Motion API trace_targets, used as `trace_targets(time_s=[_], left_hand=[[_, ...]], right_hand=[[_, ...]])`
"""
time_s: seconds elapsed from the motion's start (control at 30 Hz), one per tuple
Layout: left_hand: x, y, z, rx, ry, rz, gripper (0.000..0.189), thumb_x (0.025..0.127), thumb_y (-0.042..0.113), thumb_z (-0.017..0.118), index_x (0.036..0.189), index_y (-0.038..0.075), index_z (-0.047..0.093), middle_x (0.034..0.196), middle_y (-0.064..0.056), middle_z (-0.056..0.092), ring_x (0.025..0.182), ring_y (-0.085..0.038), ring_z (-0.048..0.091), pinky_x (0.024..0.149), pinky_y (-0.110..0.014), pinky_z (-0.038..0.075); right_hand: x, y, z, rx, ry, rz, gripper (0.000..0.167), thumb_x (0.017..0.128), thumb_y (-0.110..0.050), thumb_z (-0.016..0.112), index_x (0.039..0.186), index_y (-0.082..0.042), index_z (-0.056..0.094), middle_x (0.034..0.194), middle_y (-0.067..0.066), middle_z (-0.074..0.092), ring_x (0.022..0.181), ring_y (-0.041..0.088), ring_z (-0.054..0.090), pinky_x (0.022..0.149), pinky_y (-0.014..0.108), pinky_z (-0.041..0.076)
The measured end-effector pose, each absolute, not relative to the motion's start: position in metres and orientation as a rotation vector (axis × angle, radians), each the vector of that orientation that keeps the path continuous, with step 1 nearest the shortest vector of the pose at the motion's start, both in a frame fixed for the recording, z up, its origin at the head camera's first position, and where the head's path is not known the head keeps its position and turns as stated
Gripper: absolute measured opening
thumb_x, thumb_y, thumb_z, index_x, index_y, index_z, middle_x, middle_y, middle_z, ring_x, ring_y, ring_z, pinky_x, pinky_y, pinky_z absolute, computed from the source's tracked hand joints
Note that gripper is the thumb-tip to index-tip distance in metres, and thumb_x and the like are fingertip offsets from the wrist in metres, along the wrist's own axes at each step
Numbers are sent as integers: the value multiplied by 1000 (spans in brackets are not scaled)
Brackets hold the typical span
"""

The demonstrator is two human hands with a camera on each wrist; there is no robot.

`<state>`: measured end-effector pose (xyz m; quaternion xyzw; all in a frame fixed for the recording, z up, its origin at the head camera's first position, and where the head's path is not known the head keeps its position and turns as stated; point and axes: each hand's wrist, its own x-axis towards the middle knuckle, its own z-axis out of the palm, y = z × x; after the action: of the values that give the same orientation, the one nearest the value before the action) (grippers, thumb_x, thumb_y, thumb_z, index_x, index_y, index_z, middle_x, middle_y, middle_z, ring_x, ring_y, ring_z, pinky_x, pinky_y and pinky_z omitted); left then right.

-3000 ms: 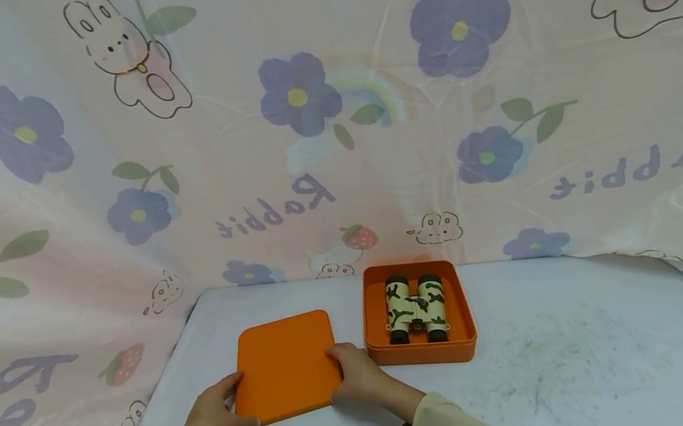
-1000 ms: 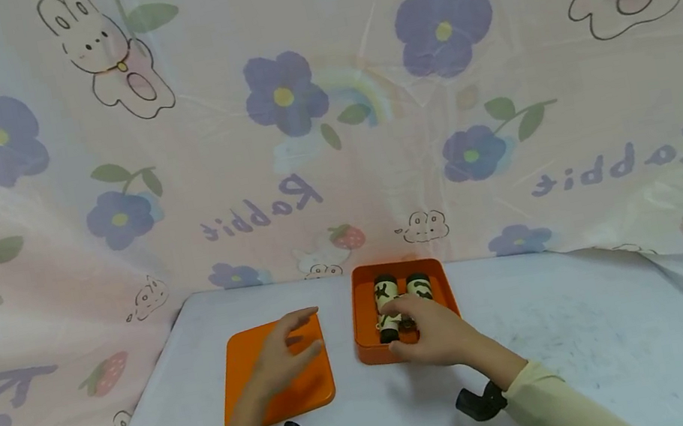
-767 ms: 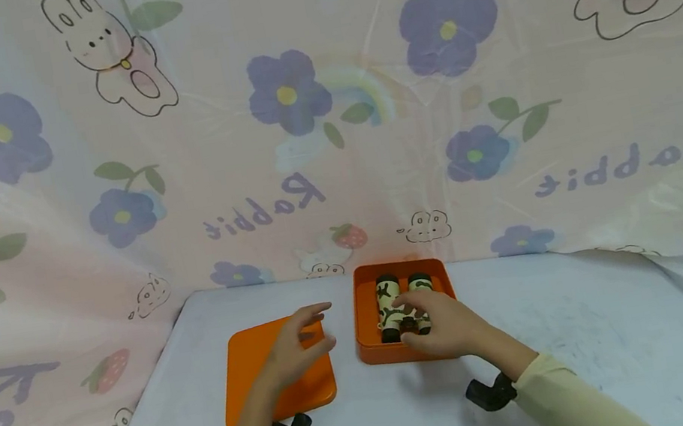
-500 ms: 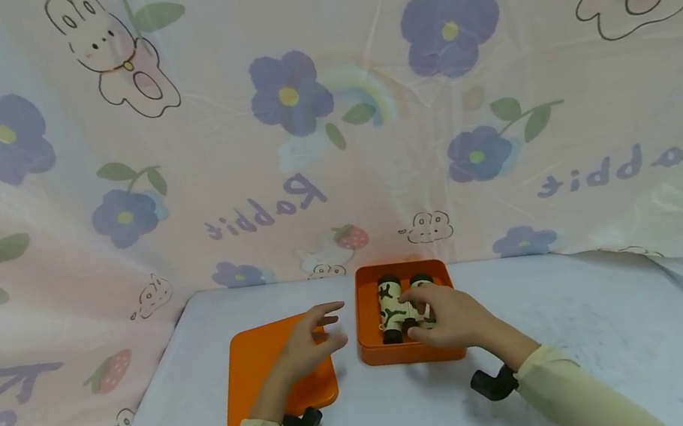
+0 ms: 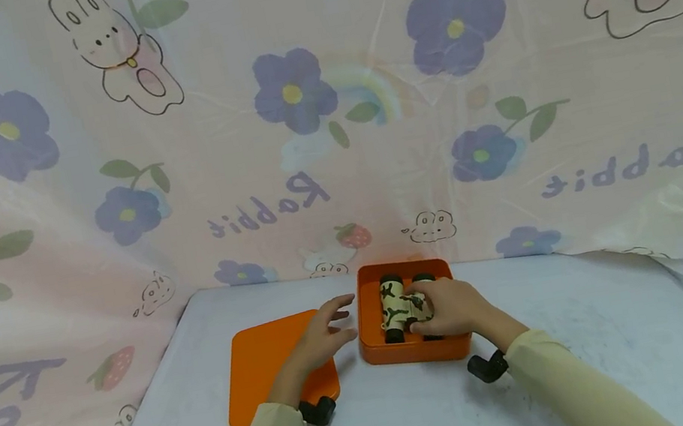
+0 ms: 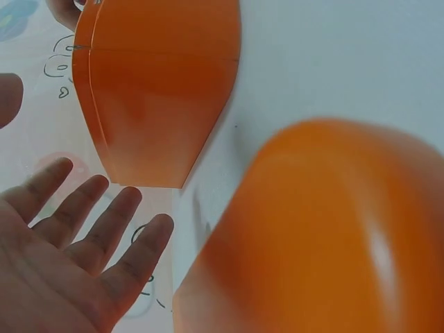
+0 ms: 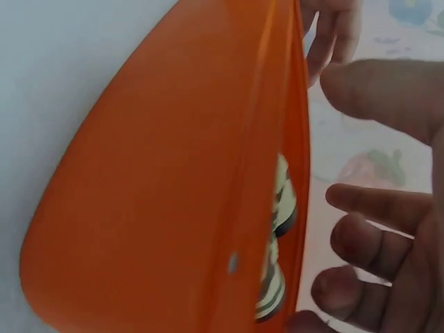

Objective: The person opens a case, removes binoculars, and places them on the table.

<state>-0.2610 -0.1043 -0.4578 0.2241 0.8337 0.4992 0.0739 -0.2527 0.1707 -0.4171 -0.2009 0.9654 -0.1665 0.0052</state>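
Observation:
A pair of toy camouflage binoculars lies in the orange box, its right barrel partly hidden by my right hand. In the right wrist view, the thumb and fingers of that hand are spread above the box's rim, apart from the binoculars. My left hand reaches over the right part of the orange lid, its fingertips near the box's left wall. Its fingers are spread and hold nothing in the left wrist view, with the box beyond them.
Box and lid sit side by side on a white table. Behind and to the sides hangs a curtain printed with flowers and rabbits. Each wrist carries a black camera mount.
Both hands have left the lid, which stays flat on the table. The right hand has moved over the binoculars and now covers the right barrel; the left has drifted right toward the box.

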Motion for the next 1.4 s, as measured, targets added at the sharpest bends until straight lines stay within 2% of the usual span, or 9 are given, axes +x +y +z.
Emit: trace_targets(time_s=[0.2, 0.4, 0.6, 0.83, 0.93, 1.1, 1.4], left_hand=[[-267, -102, -464, 643, 2471, 1501, 60, 92, 15, 62, 147, 20, 38, 152, -9, 38, 132, -34, 47, 106, -55, 42], [-270, -100, -463, 608, 2432, 1507, 63, 92, 14, 62, 149, 18, 35, 152, -8, 37, 132, -33, 47, 105, -54, 43], [-274, -97, -463, 635, 2407, 1512, 65, 91, 12, 62, 149, 12, 33, 152, -13, 37, 131, -36, 47, 105, -54, 43], [-277, -95, -465, 658, 2399, 1495, 69, 89, 11, 64, 150, 11, 32, 153, -14, 36, 131, -36, 47, 105, -54, 43], [-278, -94, -467, 644, 2403, 1486, 70, 88, 11, 66, 150, 12, 32, 153, -12, 36, 131, -35, 47, 105, -52, 44], [-279, -93, -469, 651, 2424, 1475, 73, 87, 10, 67, 150, 11, 32, 152, -12, 37, 129, -35, 49, 102, -50, 47], [-277, -93, -467, 659, 2430, 1475, 73, 86, 10, 68, 149, 10, 33, 151, -14, 37, 129, -38, 49, 103, -52, 46]], right_hand=[[-263, 174, -422, -624, 3017, -444, 63, 72, -48, 78, 127, -20, 61, 71, -7, 58, 60, 11, 47, 56, 29, 45], [-273, 175, -428, -609, 3011, -402, 63, 71, -49, 79, 125, -23, 62, 87, -7, 66, 67, 10, 51, 62, 32, 51], [-281, 175, -434, -587, 3014, -367, 65, 69, -53, 79, 124, -24, 62, 101, -5, 70, 74, 9, 57, 68, 37, 55], [-285, 174, -440, -564, 3013, -368, 66, 69, -54, 80, 125, -24, 62, 116, -1, 69, 92, 17, 64, 80, 45, 56], [-284, 173, -440, -549, 3011, -372, 67, 68, -53, 80, 125, -23, 62, 118, 0, 68, 96, 19, 65, 82, 47, 56], [-283, 171, -439, -530, 3010, -370, 68, 67, -53, 82, 125, -22, 62, 117, 1, 69, 94, 20, 65, 80, 46, 56], [-283, 168, -438, -489, 3002, -405, 73, 66, -50, 84, 126, -14, 62, 115, 3, 69, 93, 20, 65, 82, 46, 56]])
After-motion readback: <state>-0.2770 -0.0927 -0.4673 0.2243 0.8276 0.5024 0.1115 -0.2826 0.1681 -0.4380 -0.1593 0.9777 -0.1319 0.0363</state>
